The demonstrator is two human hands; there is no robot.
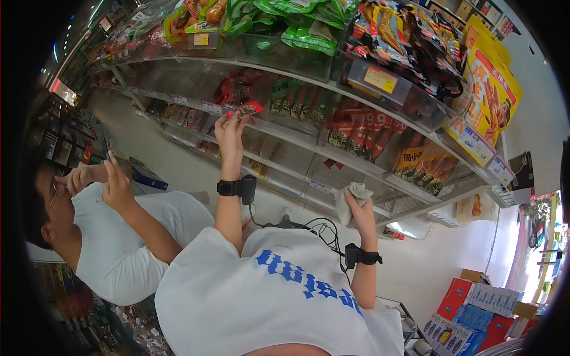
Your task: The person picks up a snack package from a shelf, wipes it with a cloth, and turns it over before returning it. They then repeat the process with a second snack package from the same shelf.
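Pinched in the fingers of my left hand [230, 133] is a small red-and-dark snack packet [247, 109], raised at the front of a middle shelf. Behind it, red snack packets [236, 86] sit in a clear shelf bin. My right hand [364, 213] grips a crumpled light-grey cloth [348, 204] lower down, in front of the lower shelves. Green-and-dark packets [299, 100] and red packets [356, 133] fill bins on the same shelf, with orange packets [425, 164] at its right end.
The top shelf holds green bags [307, 26], black-and-yellow bags [401, 40] and a hanging yellow bag [485, 93]. At my left stands another person [133, 236] holding a phone [106, 147]. Stacked cartons [467, 311] stand at lower right. Cables [323, 231] hang before my shirt.
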